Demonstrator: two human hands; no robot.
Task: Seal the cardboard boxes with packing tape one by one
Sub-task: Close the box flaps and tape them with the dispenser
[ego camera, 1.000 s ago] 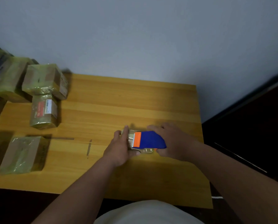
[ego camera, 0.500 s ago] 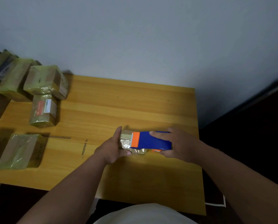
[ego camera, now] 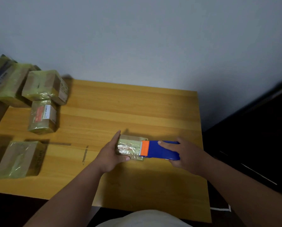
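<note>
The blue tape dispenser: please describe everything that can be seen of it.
The tape dispenser is a flat blue plastic body with an orange band at its left end, where a thin pale toothed edge shows. It lies lengthwise, its orange end over the right end of the small box. The right hand grips it; the left hand holds the box.
</note>
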